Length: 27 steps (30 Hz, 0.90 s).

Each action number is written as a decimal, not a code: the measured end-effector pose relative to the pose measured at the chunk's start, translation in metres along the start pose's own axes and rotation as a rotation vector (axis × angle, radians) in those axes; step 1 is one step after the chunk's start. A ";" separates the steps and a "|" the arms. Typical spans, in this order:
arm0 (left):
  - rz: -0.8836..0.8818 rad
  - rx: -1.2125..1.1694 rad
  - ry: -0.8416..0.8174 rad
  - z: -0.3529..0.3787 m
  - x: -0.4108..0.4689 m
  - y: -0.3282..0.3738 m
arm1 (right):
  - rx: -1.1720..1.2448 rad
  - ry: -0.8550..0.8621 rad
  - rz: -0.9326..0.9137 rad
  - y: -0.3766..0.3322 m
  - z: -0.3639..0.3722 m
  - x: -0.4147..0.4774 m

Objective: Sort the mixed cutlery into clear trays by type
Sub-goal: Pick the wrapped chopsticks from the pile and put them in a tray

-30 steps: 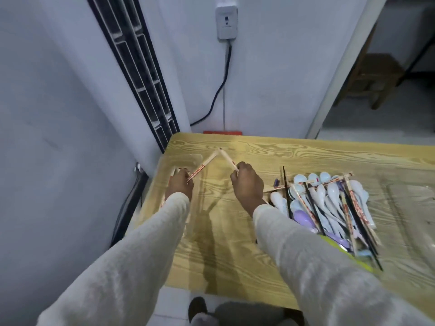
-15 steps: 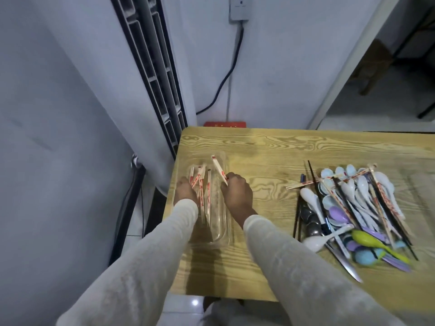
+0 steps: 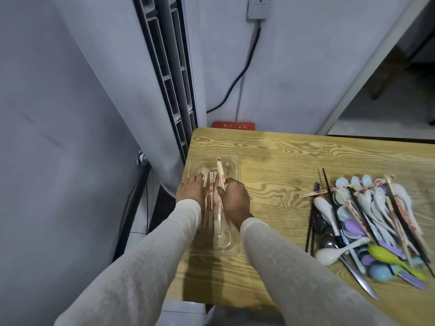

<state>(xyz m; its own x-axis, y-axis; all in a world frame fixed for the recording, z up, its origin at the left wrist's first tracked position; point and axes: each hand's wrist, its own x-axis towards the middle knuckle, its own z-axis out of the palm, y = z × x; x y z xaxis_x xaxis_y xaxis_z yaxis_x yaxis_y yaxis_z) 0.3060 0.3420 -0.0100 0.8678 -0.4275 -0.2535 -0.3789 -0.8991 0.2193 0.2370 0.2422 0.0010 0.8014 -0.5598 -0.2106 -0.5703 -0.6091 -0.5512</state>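
The main risk is at the right hand (image 3: 234, 198): it pinches one paper-wrapped chopstick (image 3: 220, 171) near its lower part, and the free end sticks up and away from the fingers, over the far wall of the clear tray (image 3: 231, 243). Let go at that tilt, I judge it could pivot on the rim and roll out onto the tabletop (image 3: 270, 165), or land crosswise over the others. The light tray, sitting close to the table's edge just left of the left hand (image 3: 189, 190), could also slide if either hand pushes sideways.

Both arms reach forward in pale sleeves, wrists low over the tray. The left hand lies palm down, fingers together and flat, pressing on the wrapped chopsticks (image 3: 210, 198) already lying lengthwise in the tray between the two hands. The right hand is curled, knuckles up.

Well to the right of the right hand lies the unsorted pile (image 3: 367, 220): white ceramic spoons, coloured plastic spoons, dark chopsticks, a knife.
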 end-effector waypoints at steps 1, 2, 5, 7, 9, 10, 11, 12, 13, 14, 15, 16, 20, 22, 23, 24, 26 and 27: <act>0.013 0.003 -0.001 -0.002 0.000 -0.004 | 0.017 -0.023 -0.031 -0.002 0.001 0.001; 0.023 0.009 0.000 -0.004 -0.002 -0.007 | 0.011 -0.051 -0.072 -0.002 0.001 0.001; 0.031 0.017 0.017 -0.008 -0.004 -0.013 | -0.123 -0.102 -0.190 0.004 -0.003 0.001; 0.045 0.024 0.026 -0.013 -0.005 -0.013 | -0.184 -0.102 -0.229 0.011 -0.007 0.001; 0.086 0.047 0.047 -0.017 -0.004 -0.008 | -0.255 -0.077 -0.274 0.014 -0.013 0.001; 0.106 0.056 0.058 -0.019 -0.004 -0.005 | -0.290 -0.058 -0.296 0.016 -0.015 0.001; 0.125 0.064 0.066 -0.020 -0.003 -0.001 | -0.313 -0.031 -0.310 0.018 -0.019 0.000; 0.141 0.073 0.073 -0.021 -0.002 0.003 | -0.332 -0.003 -0.318 0.020 -0.023 -0.001; 0.154 0.082 0.076 -0.021 -0.001 0.008 | -0.348 0.025 -0.324 0.024 -0.027 -0.002; 0.163 0.090 0.079 -0.021 -0.001 0.014 | -0.365 0.045 -0.328 0.029 -0.031 -0.003; 0.169 0.096 0.078 -0.021 -0.001 0.019 | -0.378 0.057 -0.331 0.033 -0.034 -0.003; 0.175 0.099 0.077 -0.019 -0.002 0.026 | -0.387 0.066 -0.328 0.039 -0.039 -0.004; 0.207 0.085 0.051 -0.009 -0.011 0.056 | -0.384 0.096 -0.261 0.066 -0.056 -0.013; 0.243 0.113 0.036 -0.004 -0.014 0.075 | -0.377 0.116 -0.226 0.082 -0.068 -0.019; 0.261 0.127 0.036 -0.003 -0.015 0.086 | -0.371 0.125 -0.210 0.092 -0.075 -0.021; 0.275 0.133 0.043 -0.002 -0.016 0.098 | -0.367 0.131 -0.195 0.102 -0.083 -0.022; 0.302 0.139 0.057 0.000 -0.017 0.123 | -0.365 0.138 -0.161 0.123 -0.097 -0.024; 0.319 0.151 0.062 0.002 -0.018 0.137 | -0.370 0.143 -0.138 0.135 -0.104 -0.025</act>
<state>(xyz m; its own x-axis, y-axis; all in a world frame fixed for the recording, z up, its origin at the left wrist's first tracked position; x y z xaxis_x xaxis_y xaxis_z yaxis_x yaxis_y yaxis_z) 0.2381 0.2262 0.0224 0.7141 -0.6867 -0.1360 -0.6734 -0.7269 0.1348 0.1212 0.1148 0.0158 0.8566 -0.5153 -0.0268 -0.5066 -0.8299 -0.2336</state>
